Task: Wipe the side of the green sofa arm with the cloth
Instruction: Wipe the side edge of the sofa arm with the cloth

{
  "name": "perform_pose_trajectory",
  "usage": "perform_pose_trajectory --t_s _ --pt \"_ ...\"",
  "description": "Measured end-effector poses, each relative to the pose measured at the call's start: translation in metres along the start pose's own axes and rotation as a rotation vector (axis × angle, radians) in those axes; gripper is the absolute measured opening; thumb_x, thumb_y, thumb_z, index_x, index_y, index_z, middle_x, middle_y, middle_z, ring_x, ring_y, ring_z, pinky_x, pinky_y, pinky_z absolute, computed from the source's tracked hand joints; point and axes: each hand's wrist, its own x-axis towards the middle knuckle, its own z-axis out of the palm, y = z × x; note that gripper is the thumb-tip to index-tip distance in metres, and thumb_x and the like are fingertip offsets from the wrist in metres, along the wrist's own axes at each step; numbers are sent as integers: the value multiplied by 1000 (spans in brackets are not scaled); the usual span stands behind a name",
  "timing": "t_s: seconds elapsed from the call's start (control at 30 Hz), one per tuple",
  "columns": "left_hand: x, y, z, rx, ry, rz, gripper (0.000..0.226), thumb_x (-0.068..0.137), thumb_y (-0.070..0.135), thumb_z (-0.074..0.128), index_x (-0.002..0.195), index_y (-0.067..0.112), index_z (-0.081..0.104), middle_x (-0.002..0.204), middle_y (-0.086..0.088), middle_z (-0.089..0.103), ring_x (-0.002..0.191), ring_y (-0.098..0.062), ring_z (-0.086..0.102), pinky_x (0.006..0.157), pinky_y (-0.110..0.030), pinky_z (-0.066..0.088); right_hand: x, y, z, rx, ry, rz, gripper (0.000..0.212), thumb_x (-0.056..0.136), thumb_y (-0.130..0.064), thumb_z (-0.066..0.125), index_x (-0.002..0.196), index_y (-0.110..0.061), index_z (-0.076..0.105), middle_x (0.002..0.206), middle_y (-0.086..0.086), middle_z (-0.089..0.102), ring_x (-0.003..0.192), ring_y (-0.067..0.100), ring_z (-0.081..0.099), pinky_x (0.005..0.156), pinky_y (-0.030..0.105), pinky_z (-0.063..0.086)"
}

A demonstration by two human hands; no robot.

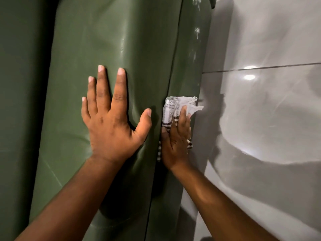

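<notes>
**Cloth could slip or bunch on the narrow side panel**

Nearest the camera, both forearms reach up and forward to the sofa. The left hand (111, 117) lies flat with fingers spread on the broad green top of the sofa arm (97, 49), holding nothing and denting the padding where the palm bears down. Just beside it, past the seam, the right hand (175, 138) presses the checked cloth (173, 106) flat against the narrow side of the arm; its grip is an open palm pinning the fabric, not a closed fist around it.

That is the likely weak point. With only palm pressure holding it, the cloth may crumple under the fingers or slide out on the slick upholstery, leaving the bare hand to rub the panel. A frayed corner already hangs loose over the edge towards the glossy tiled floor (260, 119).

Farther up the side panel, pale smudges (197, 32) remain. A short stroke would probably miss them.
</notes>
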Motion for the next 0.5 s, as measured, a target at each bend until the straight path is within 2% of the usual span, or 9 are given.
perform_pose_trajectory --t_s 0.1,0.2,0.27,0.33,0.4,0.5 --pt "0 1 0 -10 -1 7 84 87 64 42 156 23 19 164 -16 16 152 -37 16 114 -60 25 25 -3 -3 1 -2 -48 53 94 -60 18 144 -49 4 159 8 3 148 35 -4 119 58 4" --pt "2 -1 0 22 5 37 84 87 63 42 156 21 19 164 -19 16 151 -40 15 115 -59 25 99 -4 -11 -25 -9 -57 62 90 -50 23 147 -28 14 161 19 10 148 42 2 119 60 8" --pt "3 -2 1 25 9 43 85 86 63 42 157 22 19 164 -19 15 151 -40 15 116 -58 25 162 -11 -23 -15 7 -10 63 93 -48 25 148 -17 25 162 17 8 149 39 3 119 57 11" --pt "3 -2 1 1 3 39 86 85 63 42 157 23 18 165 -17 14 152 -38 14 116 -59 25 194 -14 -30 65 42 54 59 98 -41 34 150 -17 18 163 11 5 149 33 3 120 55 11" --pt "2 -3 0 -18 -8 28 87 83 64 43 157 25 17 165 -16 14 152 -38 15 115 -60 25 199 -15 -33 150 82 102 64 96 -44 35 150 -20 14 163 7 8 149 30 9 120 55 13" --pt "6 -5 -1 -43 -16 41 87 82 62 45 157 26 17 165 -17 13 152 -40 13 116 -61 23 180 8 -23 252 86 242 77 84 -61 33 150 -25 16 160 8 23 145 29 23 119 54 21"
